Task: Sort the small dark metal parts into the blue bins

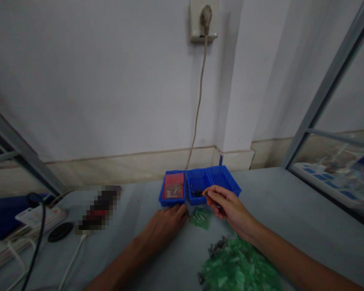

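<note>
My left hand (170, 220) rests on the table with its fingers bent together, just in front of the left blue bin. A small metallic bit shows at its fingertips, too small to name. Beside those fingertips lies a small green plastic bag (200, 218) with slim metal pieces inside. My right hand (227, 205) is closed in a pinch above the front of the bins; dark bits show among its fingers, but their kind is unclear. The middle blue bin (197, 178) contains small dark metal parts (197, 193). Below my right forearm spreads a pile of green plastic bags (239, 266).
In the left blue bin (161, 196) lies a red-and-clear packet (174, 186). A right blue bin (223, 178) adjoins the middle one. Loose dark metal parts (217, 245) edge the pile. Cables, a power strip (53, 220) and a black disc (60, 232) occupy the left side.
</note>
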`<state>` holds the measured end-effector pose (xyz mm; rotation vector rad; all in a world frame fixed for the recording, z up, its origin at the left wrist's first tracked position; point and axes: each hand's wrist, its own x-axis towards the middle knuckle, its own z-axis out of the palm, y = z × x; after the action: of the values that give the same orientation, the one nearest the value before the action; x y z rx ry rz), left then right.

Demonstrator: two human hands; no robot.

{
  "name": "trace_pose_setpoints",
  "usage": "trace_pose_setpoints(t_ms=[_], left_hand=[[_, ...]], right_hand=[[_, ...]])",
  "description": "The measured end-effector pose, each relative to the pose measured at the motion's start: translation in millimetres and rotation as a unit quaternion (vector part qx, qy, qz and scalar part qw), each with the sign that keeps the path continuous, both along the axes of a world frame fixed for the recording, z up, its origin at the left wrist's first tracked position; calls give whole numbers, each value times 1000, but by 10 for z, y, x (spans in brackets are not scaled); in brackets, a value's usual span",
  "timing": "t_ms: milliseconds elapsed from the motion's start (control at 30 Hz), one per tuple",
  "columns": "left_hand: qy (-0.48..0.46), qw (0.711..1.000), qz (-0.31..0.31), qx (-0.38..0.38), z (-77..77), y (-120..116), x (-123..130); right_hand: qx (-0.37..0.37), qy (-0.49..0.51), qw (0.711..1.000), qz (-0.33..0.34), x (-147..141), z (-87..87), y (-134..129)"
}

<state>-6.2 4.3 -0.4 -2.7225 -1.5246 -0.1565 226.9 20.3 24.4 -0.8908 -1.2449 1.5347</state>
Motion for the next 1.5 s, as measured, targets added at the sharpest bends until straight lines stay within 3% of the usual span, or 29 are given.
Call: trace_pose_setpoints(t_ms=[933, 1333, 1500], left_hand=[[5, 1000, 3, -13, 50, -12, 15], [3, 1000, 7, -12, 16, 4, 11], [-11, 1000, -3, 1, -28, 7, -11]], right_hand=[[12, -32, 999, 19, -12, -67, 3], [25, -51, 998, 32, -18, -59, -6], [-4, -36, 999, 36, -17, -80, -8]])
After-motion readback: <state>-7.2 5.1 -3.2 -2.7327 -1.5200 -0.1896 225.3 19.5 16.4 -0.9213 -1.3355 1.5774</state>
